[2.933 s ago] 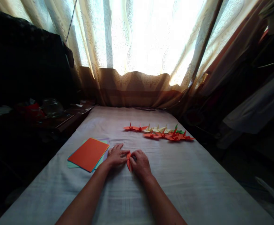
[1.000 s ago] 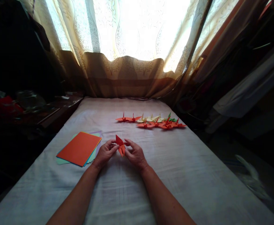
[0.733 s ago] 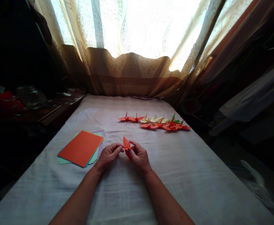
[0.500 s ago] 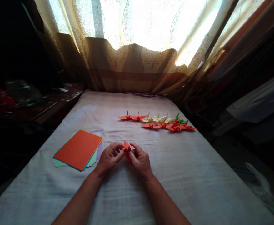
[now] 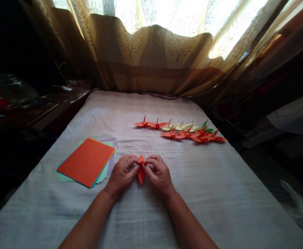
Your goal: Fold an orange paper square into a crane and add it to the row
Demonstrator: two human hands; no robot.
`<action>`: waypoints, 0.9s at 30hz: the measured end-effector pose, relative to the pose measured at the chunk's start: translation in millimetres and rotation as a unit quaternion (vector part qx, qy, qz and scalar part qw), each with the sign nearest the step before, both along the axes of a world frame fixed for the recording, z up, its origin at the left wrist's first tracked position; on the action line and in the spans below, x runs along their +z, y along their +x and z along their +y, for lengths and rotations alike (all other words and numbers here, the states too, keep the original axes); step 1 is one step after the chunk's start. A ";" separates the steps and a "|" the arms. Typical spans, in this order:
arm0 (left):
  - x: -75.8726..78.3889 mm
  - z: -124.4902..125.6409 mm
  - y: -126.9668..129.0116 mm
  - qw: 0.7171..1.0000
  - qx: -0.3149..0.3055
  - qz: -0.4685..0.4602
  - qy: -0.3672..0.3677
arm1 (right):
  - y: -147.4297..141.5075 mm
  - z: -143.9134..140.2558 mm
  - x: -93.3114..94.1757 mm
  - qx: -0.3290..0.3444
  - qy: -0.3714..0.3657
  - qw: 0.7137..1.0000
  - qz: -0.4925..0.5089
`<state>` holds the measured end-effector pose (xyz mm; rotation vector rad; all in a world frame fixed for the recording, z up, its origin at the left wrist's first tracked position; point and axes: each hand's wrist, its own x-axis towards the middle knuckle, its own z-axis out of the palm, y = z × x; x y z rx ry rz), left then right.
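An orange-red folded paper crane [image 5: 141, 174] is between my two hands, its wings pointing toward and away from me. My left hand [image 5: 123, 172] pinches one side of it between thumb and fingertips. On the other side my right hand [image 5: 159, 173] pinches it the same way. The crane's ends at the fingertips are partly hidden. To the left of my left hand lies a stack of coloured paper [image 5: 87, 162], an orange sheet on top, with green, blue, yellow and lilac edges showing beneath.
Finished paper cranes stand in rows at the back right: several orange-red cranes [image 5: 173, 135], pale yellow cranes [image 5: 181, 127] and a green crane [image 5: 207, 128]. A pale cloth [image 5: 208, 193] covers the surface. Behind it hangs a patterned curtain [image 5: 130, 65]; dark clutter flanks both sides.
The crane has turned so its lower wing now points straight toward me, and my right fingers have shifted to its right side. The view has tilted down slightly.
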<state>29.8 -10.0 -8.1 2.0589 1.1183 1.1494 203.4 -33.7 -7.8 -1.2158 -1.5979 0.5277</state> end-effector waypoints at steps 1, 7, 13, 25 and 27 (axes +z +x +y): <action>0.5 0.3 0.1 1.000 0.010 0.010 0.013 | -0.2 -0.2 -0.6 0.000 -0.005 1.000 -0.007; -0.5 1.5 -1.8 0.998 0.032 0.045 0.025 | 2.3 -3.5 -3.7 -0.003 -0.018 0.999 -0.034; -0.3 1.4 -4.8 0.999 -0.003 0.040 -0.012 | 0.9 -3.9 -2.4 0.014 -0.031 0.997 -0.065; 3.3 3.1 -4.6 0.999 -0.002 0.042 -0.007 | 2.1 -4.7 -2.6 0.012 -0.057 0.997 -0.052; 3.3 3.3 -4.4 0.999 0.003 0.050 -0.008 | 2.0 -4.5 -3.2 0.010 -0.053 0.997 -0.051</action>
